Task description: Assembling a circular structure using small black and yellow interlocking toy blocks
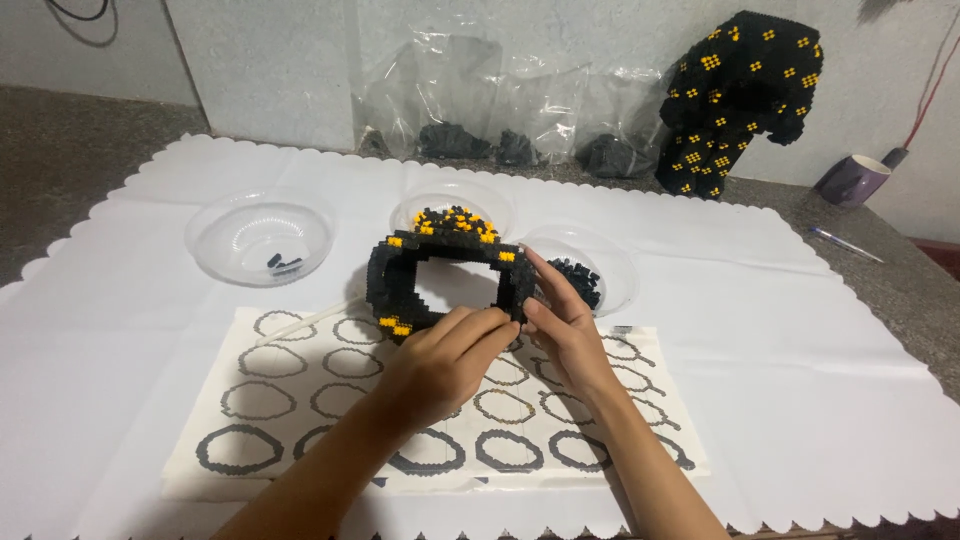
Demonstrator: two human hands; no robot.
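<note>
A grey tabletop carries a white scalloped cloth. On the cloth lies an instruction sheet printed with ring outlines. At the back right stands a finished black-and-yellow brick model, and clear plastic bags with dark pieces lean on the wall. In the middle of the cloth, at the top edge of the sheet, stands a black brick ring with yellow dots. Three clear bowls sit behind it. The left hand and the right hand both pinch the lower right part of the ring with their fingertips. A purple mug and a pen are at the far right.
</note>
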